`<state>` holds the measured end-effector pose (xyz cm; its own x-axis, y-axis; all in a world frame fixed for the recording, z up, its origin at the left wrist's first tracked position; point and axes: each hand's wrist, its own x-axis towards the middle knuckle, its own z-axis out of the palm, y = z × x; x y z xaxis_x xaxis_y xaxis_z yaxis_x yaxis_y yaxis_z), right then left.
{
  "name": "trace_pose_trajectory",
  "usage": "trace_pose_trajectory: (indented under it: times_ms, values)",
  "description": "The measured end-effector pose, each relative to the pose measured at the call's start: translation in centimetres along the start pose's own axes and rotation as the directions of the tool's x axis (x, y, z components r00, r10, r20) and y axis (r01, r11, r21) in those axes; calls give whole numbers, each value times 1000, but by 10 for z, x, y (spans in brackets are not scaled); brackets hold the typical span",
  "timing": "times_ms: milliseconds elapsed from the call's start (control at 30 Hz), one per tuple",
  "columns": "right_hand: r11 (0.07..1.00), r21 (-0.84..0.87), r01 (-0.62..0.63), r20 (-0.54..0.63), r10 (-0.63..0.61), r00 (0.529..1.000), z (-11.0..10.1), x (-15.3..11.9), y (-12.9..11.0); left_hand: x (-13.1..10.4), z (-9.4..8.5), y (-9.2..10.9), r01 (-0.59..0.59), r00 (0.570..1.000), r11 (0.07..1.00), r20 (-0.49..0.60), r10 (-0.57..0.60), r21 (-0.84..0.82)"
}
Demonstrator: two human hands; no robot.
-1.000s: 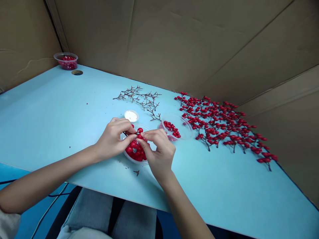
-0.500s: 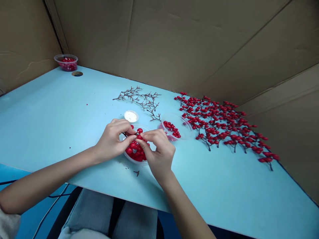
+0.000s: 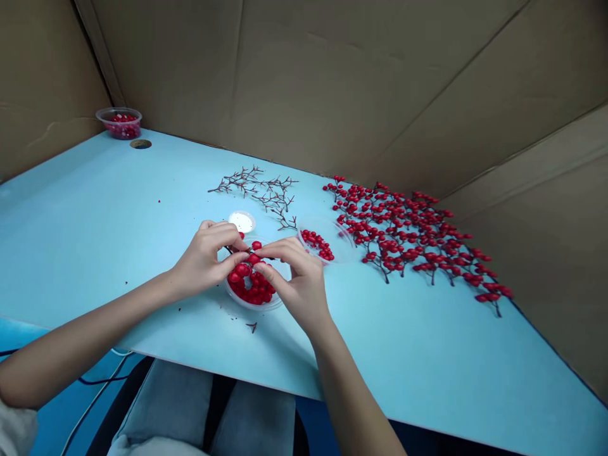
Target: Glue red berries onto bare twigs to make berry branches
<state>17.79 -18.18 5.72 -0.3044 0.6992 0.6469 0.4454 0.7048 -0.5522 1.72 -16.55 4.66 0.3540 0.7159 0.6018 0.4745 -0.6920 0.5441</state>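
My left hand (image 3: 206,256) pinches a dark artificial branch (image 3: 228,250) that carries several red berries. Thumb and index finger of my right hand (image 3: 301,278) close around a red berry (image 3: 254,258) on this branch, right beside the left fingertips. Both hands are above a clear plastic bowl (image 3: 256,307) with loose red berries (image 3: 256,291) in it. The fingers partly cover the branch and the bowl's far rim.
A white lid (image 3: 242,221) with dark specks and bare twigs (image 3: 259,190) lie behind the bowl. To the right are a second berry tub (image 3: 339,244) and many berried branches (image 3: 403,228). Another tub (image 3: 124,130) stands far left, near a table hole (image 3: 141,144). A twig scrap (image 3: 252,327) lies in front.
The view has shifted slightly, so the whole scene sits a little further left. The right fingers have loosened a little around the berry, and more of it shows between the hands.
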Motion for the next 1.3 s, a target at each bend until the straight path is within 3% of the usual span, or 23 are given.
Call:
trace_pose_trajectory:
  times_ms: [267, 500, 1300]
  values:
    - [1000, 7, 28, -26, -28, 999, 5, -3, 3, 0, 2, -1, 8, 999, 999, -37, -10, -53]
    - [997, -24, 72, -34, -73, 997, 8, -3, 4, 0, 3, -1, 72, 997, 992, -21, -75, -107]
    - [989, -80, 125, -72, -131, 989, 12, -6, 7, 3, 0, -2, 110, 994, 962, 35, -104, -250]
